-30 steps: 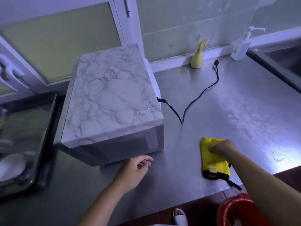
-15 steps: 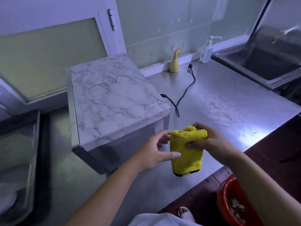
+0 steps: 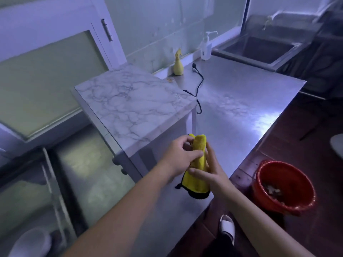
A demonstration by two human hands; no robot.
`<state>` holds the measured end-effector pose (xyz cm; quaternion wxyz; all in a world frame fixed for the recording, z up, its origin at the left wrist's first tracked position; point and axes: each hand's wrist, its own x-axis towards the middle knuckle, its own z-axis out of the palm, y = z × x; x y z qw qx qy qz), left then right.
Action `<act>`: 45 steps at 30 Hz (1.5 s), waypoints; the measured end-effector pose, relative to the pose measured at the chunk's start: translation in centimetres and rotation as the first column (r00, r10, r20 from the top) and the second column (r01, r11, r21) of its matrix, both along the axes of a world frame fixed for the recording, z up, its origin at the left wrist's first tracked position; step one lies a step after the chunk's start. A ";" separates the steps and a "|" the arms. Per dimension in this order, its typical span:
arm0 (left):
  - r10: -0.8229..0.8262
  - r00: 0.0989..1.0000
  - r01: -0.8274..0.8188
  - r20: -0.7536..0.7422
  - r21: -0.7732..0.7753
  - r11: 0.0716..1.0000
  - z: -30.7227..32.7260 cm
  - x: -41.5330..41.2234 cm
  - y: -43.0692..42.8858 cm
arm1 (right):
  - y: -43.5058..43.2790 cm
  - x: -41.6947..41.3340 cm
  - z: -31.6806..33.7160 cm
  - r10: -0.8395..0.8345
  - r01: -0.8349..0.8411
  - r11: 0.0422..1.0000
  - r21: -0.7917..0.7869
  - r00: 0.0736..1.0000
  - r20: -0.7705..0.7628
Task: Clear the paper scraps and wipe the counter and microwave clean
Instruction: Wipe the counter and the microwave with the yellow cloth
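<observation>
A person's two hands hold a yellow cloth [image 3: 198, 179] upright in the air, just in front of the microwave's front right corner and above the counter's near edge. The cloth is folded into a thick roll with a dark hem at its lower end.

The left hand [image 3: 178, 156] grips the upper half, its fingers curled over the top fold and its thumb pressed across the front. The right hand [image 3: 210, 172] holds the cloth from the right: its fingers lie nearly straight up along that side, and its thumb crosses the lower front, pinching the cloth against the palm.

The microwave [image 3: 133, 108], with a marble-patterned top, stands on the steel counter [image 3: 241, 108]. Its black cord [image 3: 199, 84] trails over the counter behind it, unplugged. A yellow spray bottle [image 3: 178, 64] and a white pump bottle [image 3: 206, 47] stand against the back wall.

On the floor to the right sits a red bucket [image 3: 263, 191] with pale scraps [image 3: 272, 189] inside.
</observation>
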<state>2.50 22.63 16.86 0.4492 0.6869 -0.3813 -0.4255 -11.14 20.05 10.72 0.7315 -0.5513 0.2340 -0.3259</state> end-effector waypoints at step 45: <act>-0.095 0.359 -0.133 0.928 0.152 0.980 0.8 14.4 -7.3 | -17.1 13.6 -11.4 -0.399 0.423 0.714 0.559 0.901 -0.172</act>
